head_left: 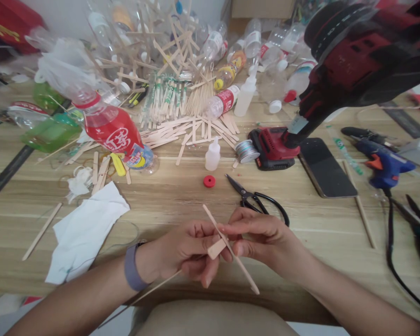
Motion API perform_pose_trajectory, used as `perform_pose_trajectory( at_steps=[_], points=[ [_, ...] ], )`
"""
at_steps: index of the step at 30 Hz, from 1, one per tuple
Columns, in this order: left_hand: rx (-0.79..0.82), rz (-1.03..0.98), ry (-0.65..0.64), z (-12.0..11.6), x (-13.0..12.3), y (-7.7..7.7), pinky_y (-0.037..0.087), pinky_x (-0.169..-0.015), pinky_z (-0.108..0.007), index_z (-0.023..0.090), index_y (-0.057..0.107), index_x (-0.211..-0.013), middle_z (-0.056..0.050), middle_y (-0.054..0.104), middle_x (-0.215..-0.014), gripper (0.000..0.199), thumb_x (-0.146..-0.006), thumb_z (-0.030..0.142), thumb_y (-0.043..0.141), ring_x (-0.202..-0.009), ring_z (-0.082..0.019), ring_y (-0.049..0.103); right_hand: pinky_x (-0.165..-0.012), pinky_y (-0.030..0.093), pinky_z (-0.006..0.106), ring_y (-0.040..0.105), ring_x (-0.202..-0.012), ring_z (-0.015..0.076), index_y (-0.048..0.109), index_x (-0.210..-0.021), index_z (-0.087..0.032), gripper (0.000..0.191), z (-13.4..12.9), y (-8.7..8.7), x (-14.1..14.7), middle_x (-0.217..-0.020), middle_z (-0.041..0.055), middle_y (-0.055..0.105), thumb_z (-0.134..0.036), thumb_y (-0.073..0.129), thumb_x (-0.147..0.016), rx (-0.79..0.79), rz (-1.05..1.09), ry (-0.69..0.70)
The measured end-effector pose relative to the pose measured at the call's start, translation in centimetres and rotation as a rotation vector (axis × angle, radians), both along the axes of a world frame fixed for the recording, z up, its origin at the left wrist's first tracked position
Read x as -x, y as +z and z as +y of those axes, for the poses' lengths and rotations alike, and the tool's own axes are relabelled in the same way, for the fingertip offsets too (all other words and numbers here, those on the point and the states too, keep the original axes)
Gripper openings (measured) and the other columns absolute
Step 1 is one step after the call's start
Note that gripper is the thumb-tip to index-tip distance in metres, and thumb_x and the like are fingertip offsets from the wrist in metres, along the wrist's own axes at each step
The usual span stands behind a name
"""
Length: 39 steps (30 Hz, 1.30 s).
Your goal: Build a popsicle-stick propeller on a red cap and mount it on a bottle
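Two-handed hold
Short stick (215, 249) and thin stick (143, 295) are gripped by left hand (196, 249); long stick (247, 275) is pinched by right hand (262, 238), apparently steadying the partly hidden crossing.

Is a wood-grained worktop (168, 196), carrying black scissors (245, 193), a smartphone (327, 168), a blue glue gun (385, 163), white paper (87, 228) and wooden craft sticks (194, 130).

Right: one red-and-black power tool (364, 65); one dark phone (327, 169); one blue glue gun (385, 163). Left: one red-labelled bottle (115, 130); white paper (87, 233), near.
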State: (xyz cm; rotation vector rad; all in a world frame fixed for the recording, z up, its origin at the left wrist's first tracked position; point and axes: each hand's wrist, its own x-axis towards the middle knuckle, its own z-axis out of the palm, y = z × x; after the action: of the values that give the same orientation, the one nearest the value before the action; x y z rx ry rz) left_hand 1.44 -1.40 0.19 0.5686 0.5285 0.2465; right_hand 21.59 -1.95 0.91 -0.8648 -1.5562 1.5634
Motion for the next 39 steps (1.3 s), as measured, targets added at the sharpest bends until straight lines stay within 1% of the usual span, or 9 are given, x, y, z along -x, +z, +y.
perform_pose_trajectory(
  at_steps=[3,7,13,17,22,28,32,36,39],
  points=[
    [0.020,-0.011,-0.033,0.20,0.11,-0.15,0.014,-0.028,-0.020,0.012,0.062,-0.075,0.003,0.060,-0.043,0.031,-0.076,0.043,0.069,-0.023,-0.003,0.024,-0.067,0.048,0.024,0.060,-0.073,0.0108,0.073,-0.107,-0.039,0.027,-0.01,-0.28,0.06,-0.079,0.0004,0.066,-0.037,0.074,-0.081,0.005,0.032,0.006],
    [0.048,-0.024,-0.059,0.28,0.27,-0.26,0.013,-0.029,-0.020,0.012,0.061,-0.077,0.002,0.062,-0.045,0.030,-0.080,0.042,0.065,-0.023,-0.003,0.026,-0.065,0.049,0.024,0.060,-0.071,0.0109,0.073,-0.108,-0.039,0.027,-0.18,-0.52,0.14,-0.078,0.0004,0.065,-0.035,0.075,-0.081,0.004,0.054,0.004],
    [0.056,-0.062,-0.049,0.18,0.19,-0.26,0.013,-0.028,-0.019,0.012,0.062,-0.077,0.002,0.062,-0.046,0.032,-0.081,0.044,0.066,-0.023,-0.003,0.026,-0.064,0.051,0.025,0.061,-0.070,0.0111,0.073,-0.108,-0.039,0.026,-0.41,-0.53,0.27,-0.079,0.0009,0.064,-0.034,0.074,-0.082,0.003,0.062,0.014],
    [0.040,-0.103,-0.039,0.15,0.07,-0.23,0.017,-0.028,-0.018,0.012,0.062,-0.078,0.003,0.062,-0.047,0.035,-0.082,0.047,0.066,-0.024,-0.003,0.027,-0.063,0.052,0.025,0.060,-0.068,0.0108,0.074,-0.106,-0.038,0.024,-0.45,-0.52,0.28,-0.078,0.0011,0.062,-0.033,0.074,-0.082,0.004,0.065,0.017],
    [0.022,-0.128,-0.041,0.06,0.01,-0.35,0.019,-0.029,-0.018,0.011,0.063,-0.077,0.002,0.062,-0.047,0.038,-0.082,0.049,0.067,-0.025,-0.003,0.027,-0.065,0.052,0.027,0.061,-0.069,0.0111,0.075,-0.104,-0.038,0.024,-0.41,-0.60,0.15,-0.079,0.0011,0.063,-0.032,0.075,-0.081,0.021,0.067,0.026],
    [0.021,-0.153,-0.041,-0.03,0.05,-0.46,0.017,-0.029,-0.018,0.011,0.064,-0.076,0.001,0.063,-0.047,0.039,-0.083,0.049,0.066,-0.024,-0.003,0.025,-0.066,0.051,0.026,0.060,-0.068,0.0103,0.075,-0.103,-0.039,0.025,-0.44,-0.68,0.17,-0.078,-0.0003,0.063,-0.030,0.077,-0.079,0.031,0.068,0.019],
    [0.013,-0.132,-0.009,-0.04,0.04,-0.24,0.018,-0.030,-0.018,0.011,0.065,-0.074,0.001,0.062,-0.047,0.036,-0.084,0.046,0.065,-0.026,-0.003,0.026,-0.064,0.051,0.025,0.061,-0.070,0.0110,0.075,-0.105,-0.038,0.026,-0.40,-0.72,-0.02,-0.080,0.0007,0.062,-0.029,0.076,-0.081,0.035,0.067,0.029],
    [0.017,-0.106,-0.022,-0.14,0.06,-0.10,0.018,-0.031,-0.019,0.011,0.064,-0.072,0.000,0.062,-0.048,0.037,-0.085,0.046,0.064,-0.028,-0.003,0.029,-0.067,0.052,0.026,0.061,-0.071,0.0113,0.074,-0.106,-0.037,0.026,-0.35,-0.78,-0.23,-0.080,0.0011,0.062,-0.030,0.075,-0.081,0.018,0.069,0.051],
    [0.019,-0.091,-0.029,-0.16,0.10,-0.10,0.017,-0.031,-0.019,0.012,0.065,-0.075,0.000,0.062,-0.048,0.036,-0.085,0.047,0.064,-0.028,-0.003,0.031,-0.068,0.052,0.027,0.061,-0.072,0.0115,0.074,-0.108,-0.037,0.028,-0.37,-0.76,-0.25,-0.081,0.0014,0.063,-0.029,0.075,-0.081,0.010,0.075,0.052]
  ],
)
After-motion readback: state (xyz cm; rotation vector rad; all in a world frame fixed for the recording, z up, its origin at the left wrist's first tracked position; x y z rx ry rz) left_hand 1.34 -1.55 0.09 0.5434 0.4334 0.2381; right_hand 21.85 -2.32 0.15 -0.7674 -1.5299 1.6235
